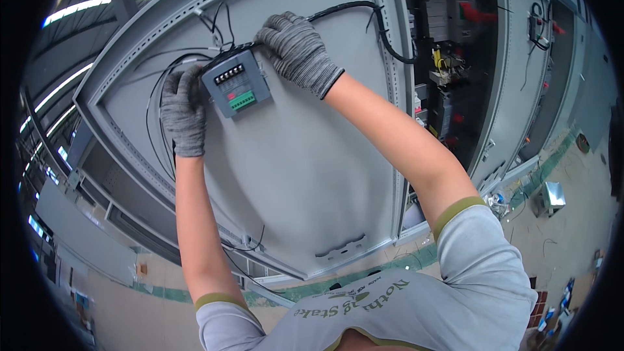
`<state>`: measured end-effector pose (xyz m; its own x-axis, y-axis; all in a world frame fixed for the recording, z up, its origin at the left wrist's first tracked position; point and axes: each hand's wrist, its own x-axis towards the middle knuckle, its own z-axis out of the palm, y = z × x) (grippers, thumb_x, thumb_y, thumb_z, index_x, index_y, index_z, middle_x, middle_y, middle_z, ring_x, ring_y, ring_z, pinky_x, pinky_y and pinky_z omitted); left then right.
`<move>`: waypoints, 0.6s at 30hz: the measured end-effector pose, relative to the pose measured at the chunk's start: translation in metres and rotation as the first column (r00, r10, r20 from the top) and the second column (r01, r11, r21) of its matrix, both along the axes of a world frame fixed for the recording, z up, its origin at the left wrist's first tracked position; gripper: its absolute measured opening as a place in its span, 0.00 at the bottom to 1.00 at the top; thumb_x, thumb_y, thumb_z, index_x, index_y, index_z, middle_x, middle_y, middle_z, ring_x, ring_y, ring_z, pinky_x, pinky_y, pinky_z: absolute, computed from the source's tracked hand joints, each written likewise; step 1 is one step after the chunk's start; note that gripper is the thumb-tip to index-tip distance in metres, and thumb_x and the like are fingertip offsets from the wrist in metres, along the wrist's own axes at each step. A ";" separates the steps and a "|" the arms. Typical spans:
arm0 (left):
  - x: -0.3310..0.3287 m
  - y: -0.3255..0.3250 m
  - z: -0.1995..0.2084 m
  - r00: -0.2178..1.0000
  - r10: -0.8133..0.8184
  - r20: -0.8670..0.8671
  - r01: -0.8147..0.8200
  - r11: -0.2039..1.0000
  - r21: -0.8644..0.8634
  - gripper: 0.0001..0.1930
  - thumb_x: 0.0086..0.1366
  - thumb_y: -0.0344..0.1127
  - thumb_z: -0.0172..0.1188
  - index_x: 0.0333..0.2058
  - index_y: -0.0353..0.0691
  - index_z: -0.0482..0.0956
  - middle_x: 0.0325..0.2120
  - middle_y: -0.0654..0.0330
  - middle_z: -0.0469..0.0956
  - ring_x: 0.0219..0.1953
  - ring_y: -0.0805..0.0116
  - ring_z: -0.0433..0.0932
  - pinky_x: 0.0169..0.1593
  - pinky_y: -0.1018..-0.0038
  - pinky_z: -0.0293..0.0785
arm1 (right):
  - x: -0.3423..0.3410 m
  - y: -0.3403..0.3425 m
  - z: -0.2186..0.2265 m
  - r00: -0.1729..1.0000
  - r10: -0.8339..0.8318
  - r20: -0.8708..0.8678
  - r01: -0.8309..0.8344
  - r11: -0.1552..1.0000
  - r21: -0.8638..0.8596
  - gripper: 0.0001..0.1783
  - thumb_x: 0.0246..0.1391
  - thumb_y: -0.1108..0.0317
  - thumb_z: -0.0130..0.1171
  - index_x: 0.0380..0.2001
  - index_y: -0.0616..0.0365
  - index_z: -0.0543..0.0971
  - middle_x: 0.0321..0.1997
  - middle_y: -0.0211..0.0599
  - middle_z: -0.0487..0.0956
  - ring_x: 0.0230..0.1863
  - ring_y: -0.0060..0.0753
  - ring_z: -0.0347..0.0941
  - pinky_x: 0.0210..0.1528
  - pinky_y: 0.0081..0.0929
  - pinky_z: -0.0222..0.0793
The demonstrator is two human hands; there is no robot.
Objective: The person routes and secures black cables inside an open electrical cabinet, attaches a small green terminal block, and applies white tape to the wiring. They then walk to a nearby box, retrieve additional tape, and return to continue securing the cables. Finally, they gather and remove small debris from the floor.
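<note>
A grey box-shaped meter (pixel 237 84), with a dark terminal row and a green terminal block (pixel 242 100), is set on the inside of a grey cabinet door (pixel 312 149). Along its upper edge runs a black cable bundle (pixel 348 6), which arches away to the right. My right hand (pixel 300 53), in a grey knitted glove, is closed around the bundle by the meter's upper right corner. At the upper left corner, my gloved left hand (pixel 183 114) has its fingers curled at the bundle's wires; its fingertips are partly hidden. Loose black wires (pixel 158 101) hang beside that hand.
An open cabinet bay (pixel 448 58) with wired components lies right of the door, and another door (pixel 517 65) stands beyond it. The door's perforated frame (pixel 120 75) surrounds the panel. A shiny metal box (pixel 553 196) sits on the floor at right, among wire scraps.
</note>
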<state>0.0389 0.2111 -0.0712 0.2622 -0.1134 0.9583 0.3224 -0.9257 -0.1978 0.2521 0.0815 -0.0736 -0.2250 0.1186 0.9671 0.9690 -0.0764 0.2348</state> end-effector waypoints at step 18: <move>-0.009 0.023 0.002 1.000 -0.023 0.007 0.022 0.997 0.070 0.21 0.48 0.21 0.55 0.41 0.51 0.78 0.36 0.55 0.75 0.36 0.54 0.76 0.37 0.63 0.74 | 0.024 -0.061 0.004 0.989 -0.145 -0.037 0.147 0.987 0.063 0.06 0.50 0.66 0.57 0.31 0.55 0.77 0.33 0.43 0.76 0.39 0.47 0.72 0.44 0.42 0.67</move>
<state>0.0297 0.2340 -0.0689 0.2510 -0.1864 0.9499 0.3037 -0.9166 -0.2601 0.2759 0.0201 -0.0698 -0.1783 0.0844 0.9803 0.9533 -0.2319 0.1934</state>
